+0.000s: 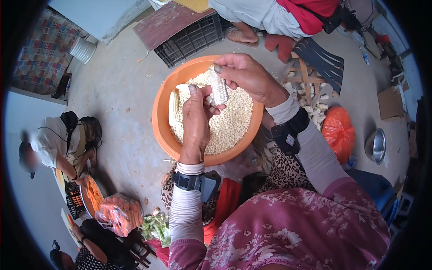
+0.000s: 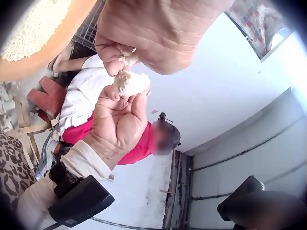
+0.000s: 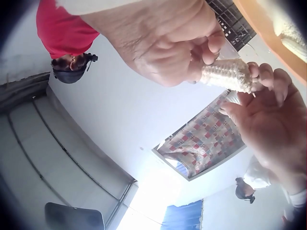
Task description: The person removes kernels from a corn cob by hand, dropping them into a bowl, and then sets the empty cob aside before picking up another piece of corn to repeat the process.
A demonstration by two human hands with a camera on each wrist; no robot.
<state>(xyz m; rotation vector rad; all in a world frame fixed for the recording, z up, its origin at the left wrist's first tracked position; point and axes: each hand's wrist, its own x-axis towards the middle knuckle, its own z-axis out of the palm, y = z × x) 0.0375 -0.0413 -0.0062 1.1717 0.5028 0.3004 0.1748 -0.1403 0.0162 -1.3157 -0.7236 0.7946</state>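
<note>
A partly stripped white corn cob is above an orange basin of loose kernels. My right hand grips its upper end, thumb on top. The fingers of my left hand curl behind the lower part, a few loose kernels beside them. In the left wrist view, kernels show at my left hand, close to the cob. The right wrist view shows the cob between my right hand and left hand. Another cob lies inside the basin's left side.
A black crate stands beyond the basin. To the right are a pile of cobs, a red bag and a metal bowl. Bagged carrots lie at lower left; other people sit around.
</note>
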